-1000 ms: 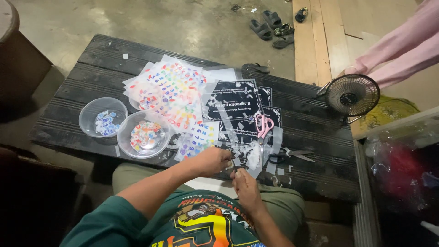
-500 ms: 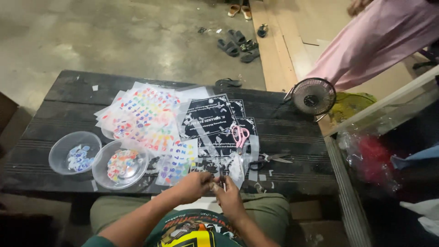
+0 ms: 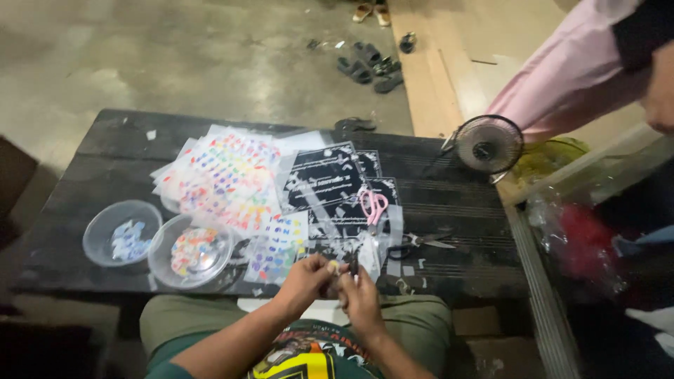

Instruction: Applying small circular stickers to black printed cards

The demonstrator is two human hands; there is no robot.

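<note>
Now a small pale piece (image 3: 333,266) is pinched in the narrow grip of the left hand (image 3: 307,281), at the near edge of the black table (image 3: 91,147). It is touched by the right hand (image 3: 361,298), whose grip cannot be told. Coloured sticker sheets (image 3: 228,179) lie just beyond.

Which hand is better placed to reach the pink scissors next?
Probably the right hand: the pink scissors lie just beyond it, while the left hand pinches a small piece.
</note>
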